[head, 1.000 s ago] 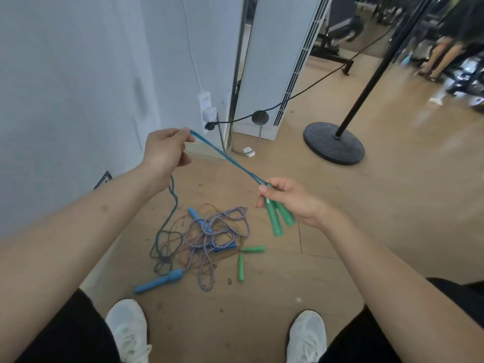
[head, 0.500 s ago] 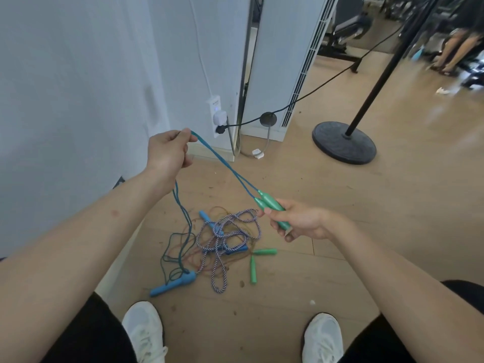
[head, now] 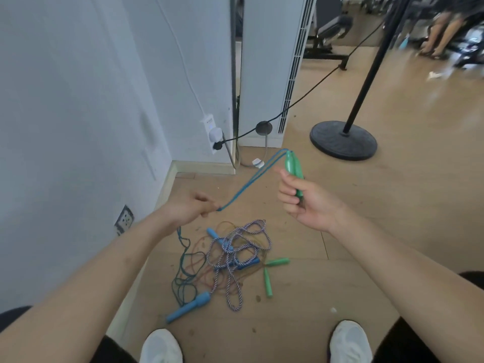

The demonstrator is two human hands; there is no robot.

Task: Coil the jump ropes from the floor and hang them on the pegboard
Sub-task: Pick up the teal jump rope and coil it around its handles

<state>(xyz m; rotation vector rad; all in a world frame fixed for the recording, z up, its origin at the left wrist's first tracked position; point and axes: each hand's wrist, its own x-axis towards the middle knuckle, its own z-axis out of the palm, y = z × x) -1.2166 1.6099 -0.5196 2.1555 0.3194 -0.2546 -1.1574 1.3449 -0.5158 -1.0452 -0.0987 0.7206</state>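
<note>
My right hand (head: 303,201) grips two green handles (head: 294,166) of a blue jump rope, held upright. The doubled blue cord (head: 251,180) runs down-left from them to my left hand (head: 187,209), which pinches it; the rest of the cord hangs from that hand to the floor. Below lies a tangled pile (head: 230,255): a blue-and-white braided rope (head: 248,231), a thin orange cord, a dark teal cord with a blue handle (head: 188,307), and a second pair of green handles (head: 269,275). No pegboard is in view.
A grey wall (head: 65,113) stands at my left with a power strip (head: 212,132) and a black cable. A white floor unit (head: 269,66) is ahead. A black stand base (head: 343,140) sits on the wood floor to the right. My white shoes (head: 349,341) are below.
My right hand lifted the green handles and turned them upright. My left hand dropped lower and closer to the right, sliding along the cord, which now runs doubled between the hands.
</note>
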